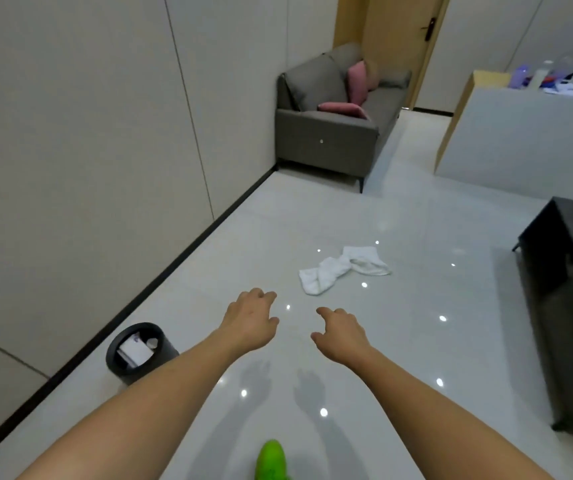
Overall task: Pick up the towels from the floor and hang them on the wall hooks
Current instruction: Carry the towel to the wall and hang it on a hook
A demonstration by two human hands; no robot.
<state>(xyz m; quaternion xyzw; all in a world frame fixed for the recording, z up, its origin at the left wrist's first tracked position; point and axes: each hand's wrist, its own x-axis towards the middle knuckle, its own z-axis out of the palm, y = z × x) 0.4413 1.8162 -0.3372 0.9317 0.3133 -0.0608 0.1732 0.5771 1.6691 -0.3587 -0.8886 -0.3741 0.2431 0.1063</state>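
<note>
Towel [342, 268] lies crumpled on the floor [399, 341], just beyond both hands' fingers [264, 295]. Left hand [250, 320] and right hand [338, 332] are loosely spread, holding nothing. No hooks in view; pickup and hanging remain.

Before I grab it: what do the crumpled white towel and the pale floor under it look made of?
Crumpled white towel: soft, matte cloth, probably terry, judging by its limp folds. Pale floor: glossy hard tile, likely polished ceramic, showing ceiling-light reflections, arm shadows and faint joint lines.

Glossy, smooth floor tiles [399, 341] mirror ceiling lights; the white towel [340, 268] looks soft cloth, the far sofa [326, 143] matt grey fabric
</note>
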